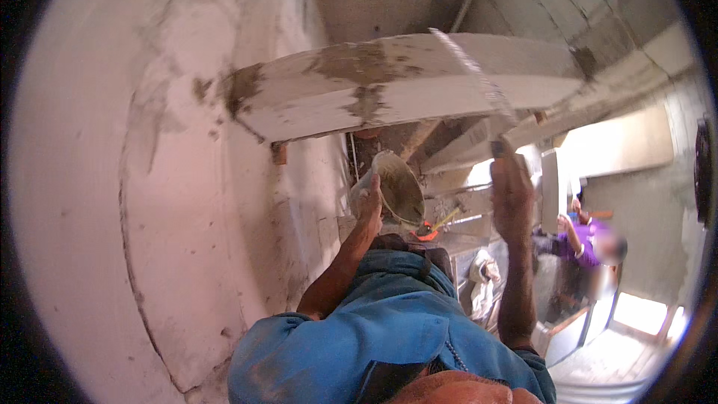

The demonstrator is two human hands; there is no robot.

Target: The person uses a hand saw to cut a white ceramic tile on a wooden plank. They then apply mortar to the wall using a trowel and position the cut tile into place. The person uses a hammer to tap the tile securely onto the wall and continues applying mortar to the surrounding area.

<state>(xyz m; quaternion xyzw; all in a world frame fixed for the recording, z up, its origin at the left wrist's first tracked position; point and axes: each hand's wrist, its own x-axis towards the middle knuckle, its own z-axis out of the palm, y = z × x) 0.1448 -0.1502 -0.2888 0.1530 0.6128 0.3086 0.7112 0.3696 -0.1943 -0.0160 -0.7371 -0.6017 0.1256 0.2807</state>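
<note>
My left hand [368, 206] is closed on the rim of a round bucket [404, 188], tilted so its inside shows, with grey residue on the wall. Raised at the right, my right hand [513, 191] grips the dark handle of a long narrow-bladed tool [473, 67]. The blade points up and to the left, blurred, so its exact kind cannot be made out. It crosses in front of a pale block beam [292, 108] that spans the gap ahead of me and carries dark, damp-looking patches of mortar.
A pale block wall [187, 202] rises close on my left. Below the bucket lies a small orange-red object [425, 232] with a yellow strip beside it. Lower down at the right is another person in a purple shirt [587, 243]. A whitish cloth or sack [485, 280] hangs near my right forearm.
</note>
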